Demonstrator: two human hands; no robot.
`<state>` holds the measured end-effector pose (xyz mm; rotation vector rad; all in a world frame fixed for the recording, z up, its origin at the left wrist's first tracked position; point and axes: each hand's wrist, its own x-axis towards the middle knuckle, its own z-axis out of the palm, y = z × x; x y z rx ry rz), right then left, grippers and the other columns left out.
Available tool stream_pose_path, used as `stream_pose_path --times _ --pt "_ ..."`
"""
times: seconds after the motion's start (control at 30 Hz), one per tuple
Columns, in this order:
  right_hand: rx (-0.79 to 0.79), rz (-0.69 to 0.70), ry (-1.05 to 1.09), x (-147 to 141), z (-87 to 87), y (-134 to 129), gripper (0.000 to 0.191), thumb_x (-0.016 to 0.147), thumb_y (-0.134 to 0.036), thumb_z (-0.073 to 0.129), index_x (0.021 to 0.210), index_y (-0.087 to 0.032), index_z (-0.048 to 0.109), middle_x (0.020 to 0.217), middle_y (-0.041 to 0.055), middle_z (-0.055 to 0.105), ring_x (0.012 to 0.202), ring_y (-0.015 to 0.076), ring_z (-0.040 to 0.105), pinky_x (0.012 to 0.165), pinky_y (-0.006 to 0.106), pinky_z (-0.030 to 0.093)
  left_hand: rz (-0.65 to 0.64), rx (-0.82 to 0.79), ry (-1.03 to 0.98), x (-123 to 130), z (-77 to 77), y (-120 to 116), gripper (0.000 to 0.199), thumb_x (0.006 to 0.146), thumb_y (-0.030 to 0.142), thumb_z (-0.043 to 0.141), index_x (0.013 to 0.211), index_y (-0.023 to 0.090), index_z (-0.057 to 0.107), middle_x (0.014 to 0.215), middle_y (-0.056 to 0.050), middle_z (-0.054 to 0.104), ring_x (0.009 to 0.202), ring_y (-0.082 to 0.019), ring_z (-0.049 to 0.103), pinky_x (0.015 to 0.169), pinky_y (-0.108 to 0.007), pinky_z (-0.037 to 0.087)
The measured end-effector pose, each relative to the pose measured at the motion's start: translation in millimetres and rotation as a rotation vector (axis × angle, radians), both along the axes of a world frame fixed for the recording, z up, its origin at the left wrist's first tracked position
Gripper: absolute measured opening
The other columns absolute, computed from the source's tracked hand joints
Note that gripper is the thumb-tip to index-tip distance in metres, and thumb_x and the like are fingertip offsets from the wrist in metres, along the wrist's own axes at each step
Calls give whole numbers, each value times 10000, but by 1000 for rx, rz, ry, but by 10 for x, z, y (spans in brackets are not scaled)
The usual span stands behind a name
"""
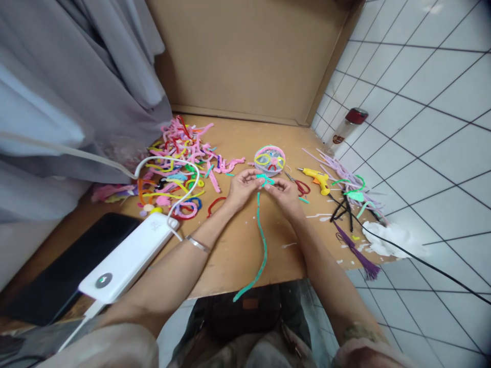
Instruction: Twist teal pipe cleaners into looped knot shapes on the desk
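A green pipe cleaner [264,240] is pinched between my two hands above the wooden table. Its upper end is bent into small loops at my fingertips, and the long tail hangs down past the table's front edge. My left hand [245,190] grips the looped part from the left, thumb and fingers closed. From the right, my right hand [283,195] pinches the same loops. Just beyond the hands sits a round piece [270,159] with pink, yellow and red pipe cleaner shapes on it. Red-handled scissors [302,187] lie beside my right hand.
A heap of colourful pipe cleaners [187,148] covers the back left. At front left lie a white power bank [128,258] with a cable and a black slab [72,271]. On the right are a yellow glue gun [317,179], a purple tassel [356,253], white tissue [387,239] and a bottle [345,130].
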<state>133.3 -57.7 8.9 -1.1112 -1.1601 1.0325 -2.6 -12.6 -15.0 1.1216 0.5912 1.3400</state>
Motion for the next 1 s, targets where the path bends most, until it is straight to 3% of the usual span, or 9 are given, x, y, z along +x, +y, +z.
stream_pose_path --times 0.33,0.5,0.8,1.0 --pt "45 -35 1 -30 -18 0 342 590 -492 842 692 -203 689 643 1 678 680 158 627 733 315 533 -12 -50 -16 9 -2 10 448 473 362 951 801 146 735 681 -4 706 562 -91 588 615 -248 520" --pt "88 -120 -36 0 -9 7 346 617 -515 820 727 -217 681 665 0 679 700 173 618 724 319 519 -18 -32 39 25 -17 -14 424 522 379 932 828 142 758 685 -11 704 599 -108 608 650 -264 531" --pt "134 -128 -149 66 -45 23 227 691 -421 754 719 -211 671 706 8 678 658 156 576 662 298 483 -63 -19 94 40 -20 -46 448 498 415 937 806 135 773 714 -35 740 668 -141 654 713 -285 551" --pt "114 -126 -96 54 -57 43 216 648 -394 711 695 -189 660 663 2 657 626 144 579 633 285 482 -57 -24 120 43 -20 -62 497 534 446 915 882 126 761 748 -37 735 660 -128 637 691 -270 526"
